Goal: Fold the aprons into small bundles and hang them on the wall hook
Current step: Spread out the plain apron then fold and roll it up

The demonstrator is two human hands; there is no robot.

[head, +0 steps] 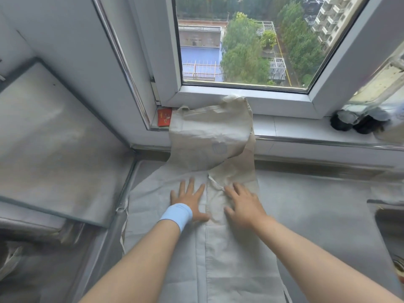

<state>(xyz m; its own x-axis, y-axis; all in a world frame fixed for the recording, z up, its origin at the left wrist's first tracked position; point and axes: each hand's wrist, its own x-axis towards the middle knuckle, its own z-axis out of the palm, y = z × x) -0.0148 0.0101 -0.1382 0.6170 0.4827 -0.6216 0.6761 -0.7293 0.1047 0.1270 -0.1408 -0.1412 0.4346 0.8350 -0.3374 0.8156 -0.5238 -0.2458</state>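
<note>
A beige apron point(203, 136) lies stretched lengthwise on the grey counter, its bib end draped up onto the window sill. Its right side is folded over toward the middle, leaving a long edge down the centre. My left hand point(189, 199), with a light blue wristband, presses flat on the left half, fingers spread. Flat on the folded right flap beside that centre edge rests my right hand point(242, 203). Thin apron ties point(123, 228) trail off the left edge. No wall hook is in view.
A grey counter point(317, 204) runs under the cloth. A raised metal surface point(54, 132) stands at the left. A small red packet point(164, 117) lies on the sill point(295, 127) by the window frame. Dark objects point(358, 121) sit at the sill's right end. A sink edge point(391, 226) shows at the far right.
</note>
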